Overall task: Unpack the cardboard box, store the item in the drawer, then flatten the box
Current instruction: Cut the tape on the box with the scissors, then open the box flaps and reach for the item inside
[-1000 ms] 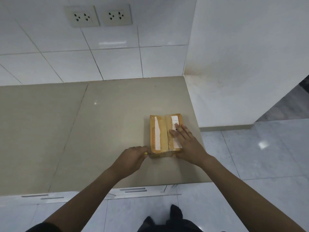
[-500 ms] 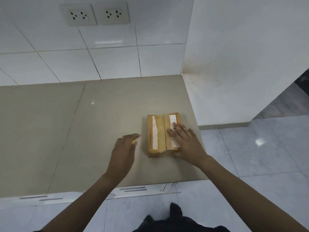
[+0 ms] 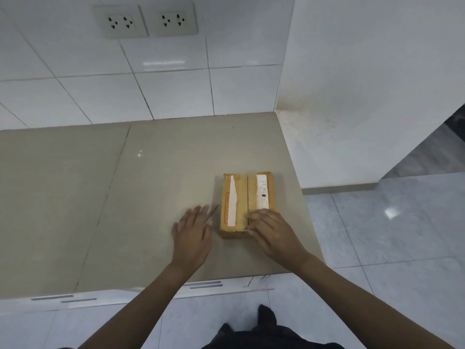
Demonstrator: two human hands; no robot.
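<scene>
A small tan cardboard box (image 3: 239, 197) with white label strips lies closed on the beige counter (image 3: 151, 197), near its right end. My right hand (image 3: 271, 233) rests on the box's near right part, fingers curled at the top seam, blurred by motion. My left hand (image 3: 193, 235) lies flat with fingers spread on the counter just left of the box. A thin grey blade (image 3: 212, 212) sticks out from under its fingertips, beside the box's left wall. The handle of the blade is hidden under the hand. The box's contents are not visible.
White drawer fronts with grey bar handles (image 3: 203, 284) run under the counter's front edge. A tiled wall with two sockets (image 3: 146, 21) stands behind, a white wall (image 3: 352, 96) closes the right side. Grey floor tiles lie to the right.
My left hand left the box's near left corner, moved out onto the counter and flattened with fingers spread. My right hand slid back toward the box's near end.
</scene>
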